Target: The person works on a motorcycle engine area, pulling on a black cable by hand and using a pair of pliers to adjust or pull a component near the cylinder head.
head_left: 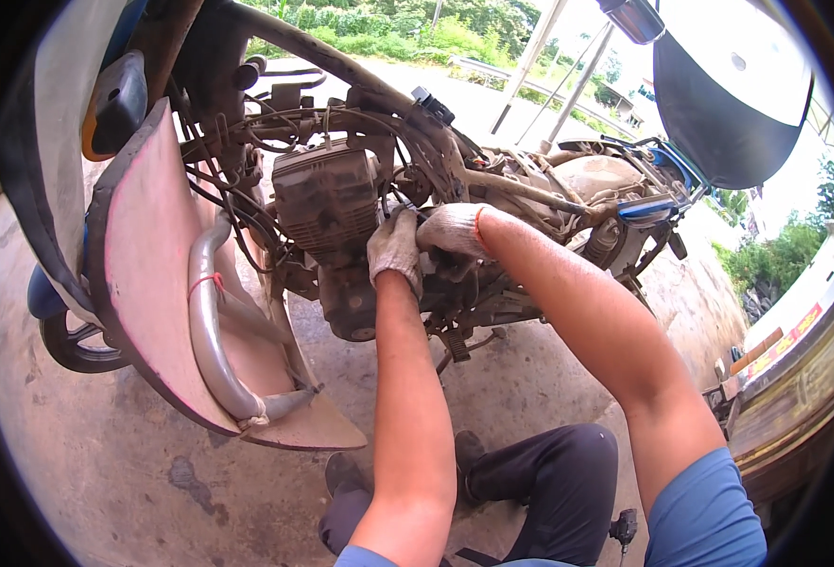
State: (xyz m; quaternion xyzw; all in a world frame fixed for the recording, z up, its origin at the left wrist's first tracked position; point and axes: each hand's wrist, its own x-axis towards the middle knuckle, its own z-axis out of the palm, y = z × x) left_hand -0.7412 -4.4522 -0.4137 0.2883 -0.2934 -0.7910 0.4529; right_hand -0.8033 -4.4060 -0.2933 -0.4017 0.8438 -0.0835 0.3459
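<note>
Left hand (395, 248), right hand (453, 230): apparently working beside engine (327, 200)
Both grips: not showing clearly, cannot tell
Next: likely needing steadiness

Concrete floor (86, 444) is spreading out near, dark stain (188, 477) is showing near left, strong daylight is flooding in from far side, green shrubs (388, 31) are lining far edge, slanted posts (530, 61) are rising far, bushes (790, 253) are growing right.
</note>
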